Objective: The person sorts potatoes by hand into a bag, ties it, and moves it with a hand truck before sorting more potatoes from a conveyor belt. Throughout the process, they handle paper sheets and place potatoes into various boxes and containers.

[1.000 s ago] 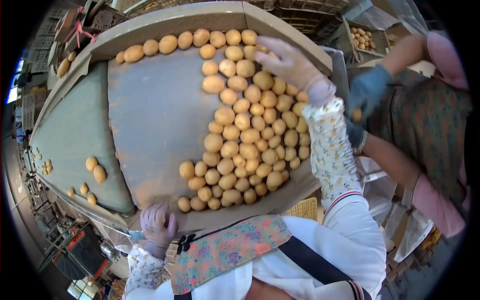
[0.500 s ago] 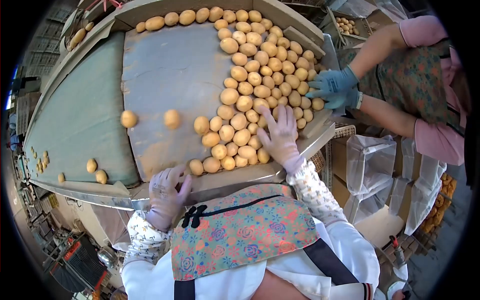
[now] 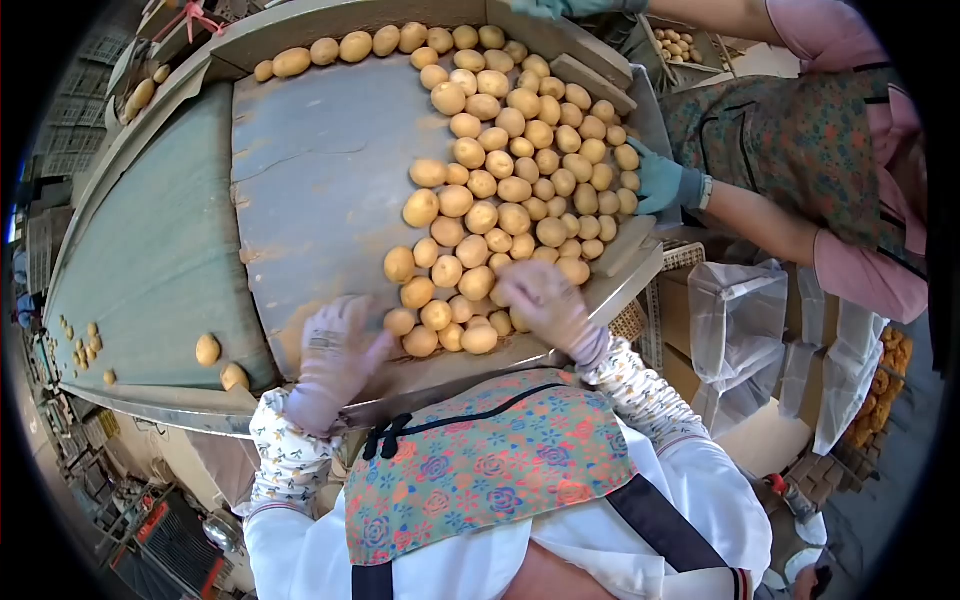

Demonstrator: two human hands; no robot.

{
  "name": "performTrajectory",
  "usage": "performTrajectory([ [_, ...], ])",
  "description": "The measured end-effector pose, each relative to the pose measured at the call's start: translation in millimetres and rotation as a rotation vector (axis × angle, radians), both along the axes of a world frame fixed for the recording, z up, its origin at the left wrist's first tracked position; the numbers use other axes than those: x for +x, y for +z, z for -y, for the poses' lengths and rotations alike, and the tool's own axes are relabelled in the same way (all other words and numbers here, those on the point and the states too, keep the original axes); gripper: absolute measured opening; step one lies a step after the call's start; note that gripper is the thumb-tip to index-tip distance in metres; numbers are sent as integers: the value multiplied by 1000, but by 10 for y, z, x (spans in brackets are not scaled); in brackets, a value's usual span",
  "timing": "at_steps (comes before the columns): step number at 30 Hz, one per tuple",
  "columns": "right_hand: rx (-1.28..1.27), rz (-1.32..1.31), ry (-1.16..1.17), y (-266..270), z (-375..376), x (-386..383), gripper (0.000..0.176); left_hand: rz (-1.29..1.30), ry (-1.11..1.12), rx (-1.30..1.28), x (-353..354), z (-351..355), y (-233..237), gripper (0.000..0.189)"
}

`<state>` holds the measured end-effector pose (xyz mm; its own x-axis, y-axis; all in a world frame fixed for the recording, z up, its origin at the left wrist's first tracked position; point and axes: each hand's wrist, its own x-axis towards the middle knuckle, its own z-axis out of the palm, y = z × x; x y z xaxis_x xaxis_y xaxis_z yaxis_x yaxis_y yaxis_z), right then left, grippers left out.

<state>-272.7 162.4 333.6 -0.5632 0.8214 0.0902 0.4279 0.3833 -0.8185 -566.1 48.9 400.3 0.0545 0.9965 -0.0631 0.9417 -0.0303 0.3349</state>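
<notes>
Many round yellow potatoes (image 3: pixel 514 190) lie spread over the right part of the sorting table (image 3: pixel 330 150). At the table's front edge, my left hand (image 3: pixel 343 350), in a pale glove, has its fingers apart beside the leftmost potatoes and holds nothing. My right hand (image 3: pixel 548 305), gloved too, is over the front potatoes with its fingers curled; blur and the hand's back hide whatever is under them.
A green belt (image 3: pixel 160 240) on the left carries a few potatoes. A co-worker's gloved hand (image 3: pixel 657 180) touches potatoes at the right end; the other reaches across the far edge. Plastic-lined boxes (image 3: pixel 735 320) stand at right.
My right hand has moved back toward the front edge and its fingers have curled. My left hand has shifted slightly toward the potatoes. One co-worker's hand has moved to the far edge.
</notes>
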Motion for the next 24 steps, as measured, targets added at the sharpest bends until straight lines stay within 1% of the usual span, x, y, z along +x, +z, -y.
performTrajectory([
  [3, 76, 428, 68, -48, -174, 78, 18, 172, 167, -206, -51, -21, 92, 39],
  [4, 161, 401, 59, -121, -149, 2, 19, 147, 118, -96, -29, -4, 30, 31],
  [5, 219, 404, 33, -146, -136, -96, 21, 193, 80, -149, -2, -26, 32, 28],
  [7, 129, 339, 51, -122, -167, -230, 22, 282, 7, -260, 154, -58, 67, 21],
  [9, 47, 276, 138, -108, -148, -301, 22, 348, 51, -220, 227, -59, 98, 17],
  [11, -105, 247, 158, -97, -249, -319, 23, 394, 96, -204, 229, -66, 142, 17],
  [12, 5, 199, 64, -58, -409, -349, 28, 359, 122, -80, 206, -19, 85, 17],
  [14, 204, 102, -118, 37, -642, -428, 39, 421, 200, -107, 202, 13, 78, 16],
  [15, 299, 203, -141, 14, -581, -483, 45, 445, 240, -120, 192, 33, 83, 16],
  [17, 503, 394, -189, -98, -422, -679, 57, 390, 186, -115, 188, 37, 93, 15],
  [18, 357, 179, -198, -287, -213, -764, 68, 383, 168, -105, 198, 37, 86, 15],
  [20, 319, 174, 12, -57, 113, -754, 66, 384, 159, -64, 216, 45, 96, 13],
  [21, 313, 166, 111, 84, 109, -751, 65, 380, 194, -68, 197, 18, 101, 14],
  [22, 304, 157, 211, 208, 36, -703, 51, 377, 224, -73, 179, 17, 111, 14],
  [23, 313, 117, 126, 150, -50, -700, 47, 377, 254, -79, 172, 16, 111, 15],
  [24, 319, 78, 42, 32, -184, -691, 43, 369, 227, -14, 157, 12, 90, 15],
])
